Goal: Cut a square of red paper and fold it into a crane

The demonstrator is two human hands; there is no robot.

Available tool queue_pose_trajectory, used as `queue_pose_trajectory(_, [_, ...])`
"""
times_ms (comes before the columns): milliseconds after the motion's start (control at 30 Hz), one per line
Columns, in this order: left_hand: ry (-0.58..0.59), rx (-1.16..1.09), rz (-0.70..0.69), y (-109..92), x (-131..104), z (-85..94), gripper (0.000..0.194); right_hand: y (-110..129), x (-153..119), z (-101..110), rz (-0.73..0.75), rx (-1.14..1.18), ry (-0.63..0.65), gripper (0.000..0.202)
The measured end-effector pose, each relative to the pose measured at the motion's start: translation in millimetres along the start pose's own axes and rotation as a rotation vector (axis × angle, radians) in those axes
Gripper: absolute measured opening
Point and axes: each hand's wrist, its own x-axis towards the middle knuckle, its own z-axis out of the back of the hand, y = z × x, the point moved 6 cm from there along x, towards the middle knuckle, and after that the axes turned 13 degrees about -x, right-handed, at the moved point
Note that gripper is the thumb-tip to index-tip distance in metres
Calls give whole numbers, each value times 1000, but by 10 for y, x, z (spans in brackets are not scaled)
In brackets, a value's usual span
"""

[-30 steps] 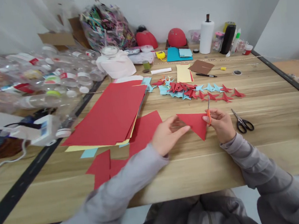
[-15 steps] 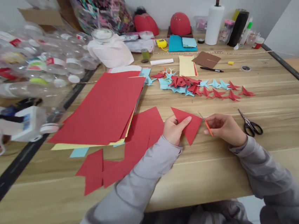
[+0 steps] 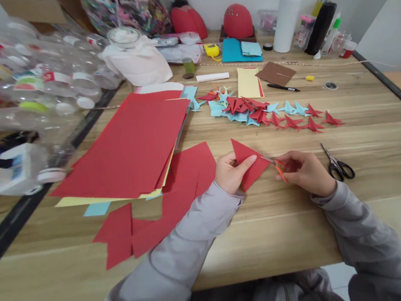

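The left hand (image 3: 228,175) pinches the red paper triangle (image 3: 255,170) between thumb and fingers, above the table (image 3: 294,236) and in front of the wearer. The right hand (image 3: 307,171) curls round the handles of the orange-handled scissors (image 3: 280,173), whose blades meet the triangle at its right-hand corner. Support the paper close to the line of cut, but set the left thumb clear of the blades (the tips point toward it). Hold the sheet taut, align the blades before closing them, and turn the paper rather than the wrist if the line drifts. Use short, even strokes; a loose edge is likely to bend between the blades. The black-handled scissors (image 3: 334,160) lie to the right, well apart from the work. Note the limits of the view: the left fingers behind the paper are largely hidden, and the right fingers mask part of the orange loops. The blade tips are too small to show whether a cut exists, and the number of paper layers cannot be told.
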Motion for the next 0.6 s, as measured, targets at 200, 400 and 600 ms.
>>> queue_pose_trajectory(200, [-2,8,11,22,-8,3,22,-21,4,-14,24,-10,-13,37])
queue_pose_trajectory(400, [11,0,14,52,-7,7,21,-30,5,-36,2,32,17,36])
queue_pose_trajectory(600, [19,-8,63,70,-26,-9,24,-52,13,-61,17,95,15,28])
